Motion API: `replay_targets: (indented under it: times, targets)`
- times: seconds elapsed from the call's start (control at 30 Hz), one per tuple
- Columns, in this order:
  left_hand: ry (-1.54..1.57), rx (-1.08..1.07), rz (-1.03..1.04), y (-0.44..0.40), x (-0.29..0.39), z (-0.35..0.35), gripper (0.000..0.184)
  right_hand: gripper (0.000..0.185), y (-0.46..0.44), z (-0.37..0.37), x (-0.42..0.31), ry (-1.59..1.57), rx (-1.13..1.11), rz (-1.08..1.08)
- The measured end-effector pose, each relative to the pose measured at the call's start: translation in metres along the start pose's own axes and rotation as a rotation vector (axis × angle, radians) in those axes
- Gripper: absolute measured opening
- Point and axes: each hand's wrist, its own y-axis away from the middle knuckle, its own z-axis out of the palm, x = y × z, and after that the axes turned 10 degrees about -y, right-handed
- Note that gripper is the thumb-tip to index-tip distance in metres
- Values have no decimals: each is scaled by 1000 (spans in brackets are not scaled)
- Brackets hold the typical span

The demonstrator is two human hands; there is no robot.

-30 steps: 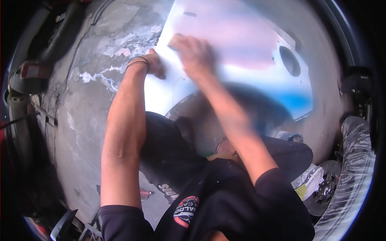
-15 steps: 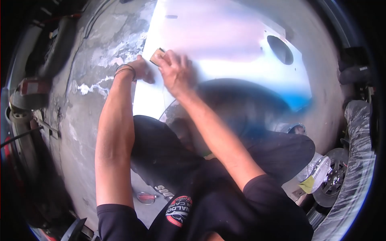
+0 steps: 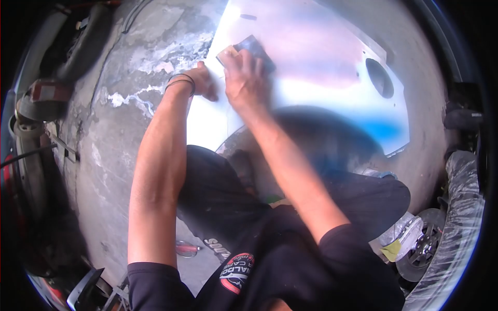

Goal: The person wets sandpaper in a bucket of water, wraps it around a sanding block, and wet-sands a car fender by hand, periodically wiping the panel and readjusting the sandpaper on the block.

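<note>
My right hand (image 3: pixel 246 80) is closed around a sanding block (image 3: pixel 227 55) with a tan face. A dark sheet (image 3: pixel 254 47) that looks like sandpaper sticks out beyond the fingers. The block lies against a large car fender panel (image 3: pixel 311 88), whitish-pink with a blue patch and a round hole near its right end. At the panel's left edge, my left hand (image 3: pixel 204 81) rests with thumb and fingers apart and nothing seen in it. Dark bands (image 3: pixel 181 80) circle that wrist. The undersides of both hands are hidden.
Below the panel's arch is a dark, blurred round shape (image 3: pixel 306 135). My bent legs (image 3: pixel 218 181) are close under it. A small red object (image 3: pixel 188 249) lies on the floor. Wheels and plastic-wrapped parts (image 3: pixel 469 207) stand at right; car parts (image 3: pixel 44 103) line the left.
My right hand has moved farther up the panel with the sanding block, and the dark sheet now shows. The whole view has shifted, while my left hand stays by the panel's edge.
</note>
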Motion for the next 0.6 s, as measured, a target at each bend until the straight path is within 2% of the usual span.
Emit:
replay_targets:
  times: [0.07, 0.13, 0.17, 0.23, 0.3, 0.33, 0.37, 0.4, 0.43, 0.47, 0.5, 0.53, 0.57, 0.6]
  targets:
    - [96, -68, 3, 3, -1, 0, 151, 47, 1, -15, 14, -77, -39, -32]
    - [93, -58, 20, 5, -1, -5, 152, 52, 5, -57, 38, -166, -11, -160]
    - [79, -62, 31, 6, 0, -5, 153, 53, 4, -82, 53, -222, 13, -156]
    - [24, -16, 60, -6, -4, 6, 152, 51, -8, -156, 75, -158, 14, -127]
    - [95, 9, 71, -23, -15, 12, 155, 40, -30, -240, 124, -60, 1, -226]
    - [81, 8, 122, -48, -27, 23, 138, 40, -30, -294, 126, -14, -11, -136]
    - [66, 18, 176, -60, -32, 24, 115, 42, -26, -340, 146, 22, 29, -107]
    - [52, 29, 229, -72, -37, 24, 93, 46, -16, -391, 168, -29, 15, 19]
    - [35, 50, 287, -70, -38, 28, 65, 46, 7, -435, 172, 15, 66, 60]
    - [68, 54, 412, -94, -56, 33, 27, 48, 31, -476, 174, -110, 88, 213]
    - [171, -28, 453, -98, -63, 29, 31, 51, 66, -513, 176, -242, 125, 363]
    - [159, 25, 316, -39, -24, 14, 30, 53, 106, -544, 178, -276, 173, 508]
    - [186, 77, 458, -40, -27, 15, 32, 53, 155, -569, 192, -250, 233, 553]
    - [150, 71, 261, -31, -18, 11, 61, 52, 213, -586, 216, -226, 221, 599]
